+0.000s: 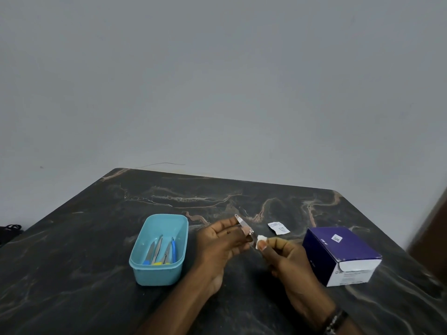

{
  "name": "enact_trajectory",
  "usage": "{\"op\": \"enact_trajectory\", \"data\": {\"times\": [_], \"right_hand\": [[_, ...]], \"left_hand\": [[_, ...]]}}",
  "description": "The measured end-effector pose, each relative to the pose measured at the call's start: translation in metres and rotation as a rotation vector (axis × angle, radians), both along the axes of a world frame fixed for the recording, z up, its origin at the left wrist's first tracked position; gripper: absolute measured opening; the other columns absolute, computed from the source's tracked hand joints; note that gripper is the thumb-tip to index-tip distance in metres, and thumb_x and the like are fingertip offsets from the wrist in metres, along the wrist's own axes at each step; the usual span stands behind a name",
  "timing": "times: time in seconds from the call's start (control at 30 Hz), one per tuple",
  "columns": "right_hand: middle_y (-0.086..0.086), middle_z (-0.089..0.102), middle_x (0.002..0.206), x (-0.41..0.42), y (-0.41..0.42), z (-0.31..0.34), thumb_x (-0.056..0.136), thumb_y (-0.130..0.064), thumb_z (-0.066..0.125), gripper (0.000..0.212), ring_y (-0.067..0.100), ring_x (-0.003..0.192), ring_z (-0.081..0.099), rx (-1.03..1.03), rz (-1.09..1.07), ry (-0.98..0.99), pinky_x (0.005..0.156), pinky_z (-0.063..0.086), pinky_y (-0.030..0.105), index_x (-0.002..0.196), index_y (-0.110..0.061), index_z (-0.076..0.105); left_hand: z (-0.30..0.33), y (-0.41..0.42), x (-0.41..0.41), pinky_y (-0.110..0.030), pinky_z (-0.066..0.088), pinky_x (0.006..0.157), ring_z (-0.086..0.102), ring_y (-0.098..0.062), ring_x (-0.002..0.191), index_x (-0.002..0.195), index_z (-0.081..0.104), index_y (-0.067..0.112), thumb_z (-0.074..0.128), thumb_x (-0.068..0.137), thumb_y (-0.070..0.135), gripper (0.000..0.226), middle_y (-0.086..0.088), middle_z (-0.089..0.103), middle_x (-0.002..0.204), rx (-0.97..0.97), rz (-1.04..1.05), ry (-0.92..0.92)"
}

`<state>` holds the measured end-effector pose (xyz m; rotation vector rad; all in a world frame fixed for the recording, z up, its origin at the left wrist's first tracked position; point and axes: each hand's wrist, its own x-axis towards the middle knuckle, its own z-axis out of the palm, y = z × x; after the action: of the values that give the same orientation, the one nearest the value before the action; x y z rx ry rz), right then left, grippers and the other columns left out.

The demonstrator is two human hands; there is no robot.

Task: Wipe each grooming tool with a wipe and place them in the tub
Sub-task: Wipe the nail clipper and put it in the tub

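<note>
My left hand (223, 240) pinches a small metal nail clipper (242, 223) above the dark marble table (84, 250), its lever end pointing up and away. My right hand (281, 253) pinches a small white wipe (260, 241) right at the clipper's near end. To the left stands the teal tub (145, 274), holding several tools (160, 252): metal scissors and tweezers with blue and yellow grips.
A torn white wipe sachet (278, 228) lies on the table behind my hands. A purple and white box (341, 255) stands at the right. A dark wristband (336, 319) is on my right wrist. A grey wall rises behind the table.
</note>
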<state>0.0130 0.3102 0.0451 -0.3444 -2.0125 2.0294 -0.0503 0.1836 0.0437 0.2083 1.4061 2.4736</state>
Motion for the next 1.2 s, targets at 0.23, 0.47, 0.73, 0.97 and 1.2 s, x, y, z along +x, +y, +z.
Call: {"op": "enact_trajectory", "data": {"times": [0.23,0.47,0.73,0.97,1.2], "right_hand": [[0.0,0.071,0.067,-0.001,0.0,-0.002,0.087,-0.016,0.067,0.013,-0.003,0.053,0.056,0.088,-0.035,-0.009,0.057,0.042,0.016,0.081,-0.006,0.074],[-0.006,0.065,0.053,-0.002,0.007,0.001,0.09,-0.008,0.062,0.012,-0.003,0.043,0.052,0.037,-0.186,0.083,0.044,0.039,0.013,0.087,-0.005,0.073],[-0.008,0.065,0.053,-0.004,0.009,-0.004,0.091,-0.006,0.061,0.014,-0.004,0.043,0.051,0.093,-0.145,0.087,0.044,0.038,0.01,0.085,-0.006,0.073],[-0.008,0.061,0.048,-0.003,0.007,-0.002,0.091,-0.006,0.059,0.015,-0.002,0.04,0.048,0.078,-0.118,0.064,0.042,0.036,0.011,0.086,-0.005,0.073],[-0.005,0.061,0.049,-0.002,0.007,-0.001,0.09,-0.007,0.061,0.016,-0.001,0.04,0.046,0.022,-0.11,0.037,0.04,0.036,0.013,0.083,-0.007,0.075]], "left_hand": [[-0.003,0.003,0.002,-0.032,0.06,0.074,0.073,-0.028,0.09,0.102,0.068,0.001,0.075,0.075,-0.001,0.028,-0.016,0.075,0.093,-0.063,-0.05,0.085],[-0.004,0.005,0.008,-0.027,0.059,0.066,0.071,-0.021,0.073,0.098,0.069,0.011,0.071,0.08,-0.003,0.022,-0.015,0.075,0.086,-0.184,-0.002,0.219],[-0.011,0.012,0.008,-0.028,0.056,0.063,0.068,-0.024,0.069,0.112,0.065,0.015,0.068,0.084,0.001,0.031,-0.02,0.073,0.08,-0.295,-0.054,0.341],[-0.016,0.012,0.004,-0.028,0.057,0.066,0.07,-0.02,0.073,0.101,0.068,0.027,0.072,0.08,0.002,0.032,-0.017,0.073,0.077,-0.353,-0.023,0.426],[-0.024,0.013,0.002,-0.033,0.06,0.076,0.073,-0.016,0.077,0.107,0.07,0.026,0.072,0.078,0.003,0.037,-0.004,0.074,0.074,-0.458,-0.003,0.522]]}}
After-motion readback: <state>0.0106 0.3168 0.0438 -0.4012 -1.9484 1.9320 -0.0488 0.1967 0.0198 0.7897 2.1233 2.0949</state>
